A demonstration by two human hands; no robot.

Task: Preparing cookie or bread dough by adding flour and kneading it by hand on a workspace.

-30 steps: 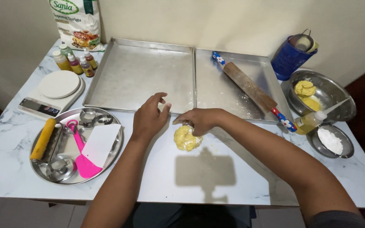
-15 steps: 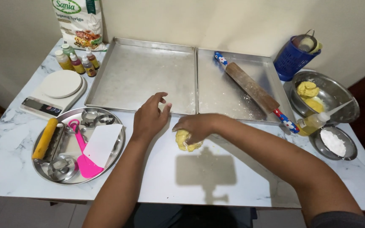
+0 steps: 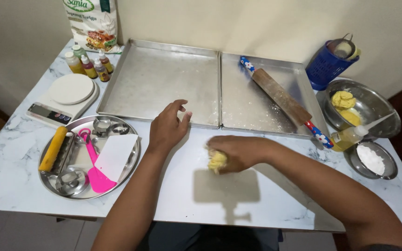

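We see the right hand [image 3: 238,151] with its grip closed over a lump of yellow dough [image 3: 217,161], pressing it on the marble tabletop [image 3: 182,195] just in front of two metal baking trays [image 3: 164,79]. The left hand [image 3: 166,128] hovers open and empty near the tray edge, beside a round tray of cutters [image 3: 70,181].

Flour bag [image 3: 90,24]: white paper sack with green and red print and a food picture, upright at far left corner of the surface [image 3: 15,181], against the wall. Kitchen scale [image 3: 63,98], white: dark rectangular screen [image 3: 49,113] on its near edge.
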